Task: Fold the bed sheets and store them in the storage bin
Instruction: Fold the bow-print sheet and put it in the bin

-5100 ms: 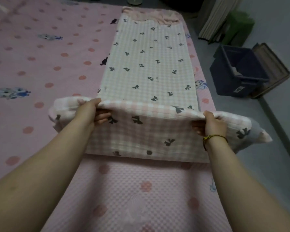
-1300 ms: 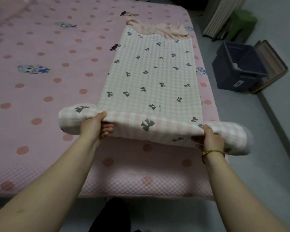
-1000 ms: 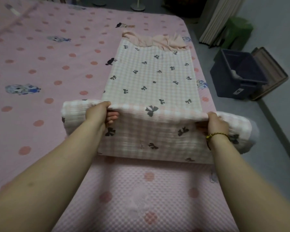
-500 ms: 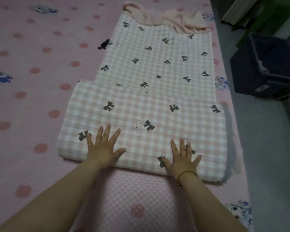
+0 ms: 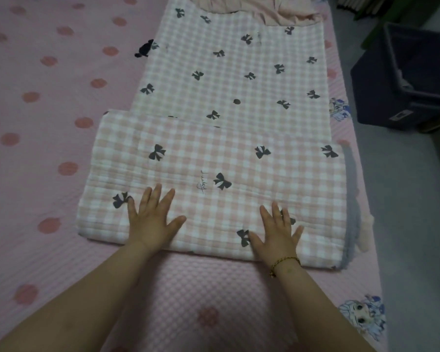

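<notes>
A pink-and-white checked sheet (image 5: 229, 80) with black bows lies lengthwise on the bed. Its near end is folded over into a thick, wide band (image 5: 214, 168) lying across the strip. My left hand (image 5: 151, 218) rests flat on the band's near left part, fingers spread. My right hand (image 5: 277, 231), with a beaded bracelet at the wrist, lies flat on the near right part, fingers apart. Neither hand grips the cloth. The dark blue storage bin (image 5: 407, 80) stands open on the floor to the right of the bed.
The bed carries a pink cover (image 5: 36, 148) with red dots and cartoon figures. A plain pink cloth (image 5: 264, 8) is bunched at the sheet's far end. Grey floor (image 5: 412, 224) runs along the bed's right edge. A green object sits beyond the bin.
My hands were lifting the sheet's near end by its edge. They laid it forward onto the strip, let go, and now press flat on the folded band. The view has tilted down.
</notes>
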Demonstrator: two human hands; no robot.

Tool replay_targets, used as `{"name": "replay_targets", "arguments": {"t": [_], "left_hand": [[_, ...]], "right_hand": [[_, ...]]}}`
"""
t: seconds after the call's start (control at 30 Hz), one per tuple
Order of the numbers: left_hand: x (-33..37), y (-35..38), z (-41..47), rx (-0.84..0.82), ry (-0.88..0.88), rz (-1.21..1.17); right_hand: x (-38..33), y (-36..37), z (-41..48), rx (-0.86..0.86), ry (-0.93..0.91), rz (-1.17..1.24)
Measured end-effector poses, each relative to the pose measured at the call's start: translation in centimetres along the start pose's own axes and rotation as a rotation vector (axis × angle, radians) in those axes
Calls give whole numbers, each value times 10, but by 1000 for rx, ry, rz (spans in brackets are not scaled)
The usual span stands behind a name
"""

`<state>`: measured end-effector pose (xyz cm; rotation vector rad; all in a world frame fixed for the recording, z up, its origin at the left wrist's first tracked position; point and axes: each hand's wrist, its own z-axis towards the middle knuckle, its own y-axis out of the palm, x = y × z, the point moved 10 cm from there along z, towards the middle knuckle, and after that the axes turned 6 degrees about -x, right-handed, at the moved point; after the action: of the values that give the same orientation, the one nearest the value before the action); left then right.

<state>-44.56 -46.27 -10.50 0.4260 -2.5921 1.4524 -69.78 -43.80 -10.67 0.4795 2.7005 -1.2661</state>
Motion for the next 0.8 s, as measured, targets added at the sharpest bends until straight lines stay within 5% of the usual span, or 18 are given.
{"name": "replay_targets", "arguments": {"t": [0.1,0.2,0.27,0.37,0.53,0.8], "left_hand": [[-15,-19,-36,287,-25,-468],[-37,14,-62,183,-293,-847],[-50,53,-74,19,-529,-1119],[-38,95,-79,-223,-675,-1581],[-24,80,-58,-141,-684,-1996],[-24,56,-64,-90,-520,-1991]], "right_hand": [[14,-7,-34,221,-76,464],[49,6,-72,405,174,1000],[66,44,-81,339,429,1364],[43,96,-74,0,602,1851],[20,91,-47,-48,576,2003],[26,73,-60,148,456,1883]]}}
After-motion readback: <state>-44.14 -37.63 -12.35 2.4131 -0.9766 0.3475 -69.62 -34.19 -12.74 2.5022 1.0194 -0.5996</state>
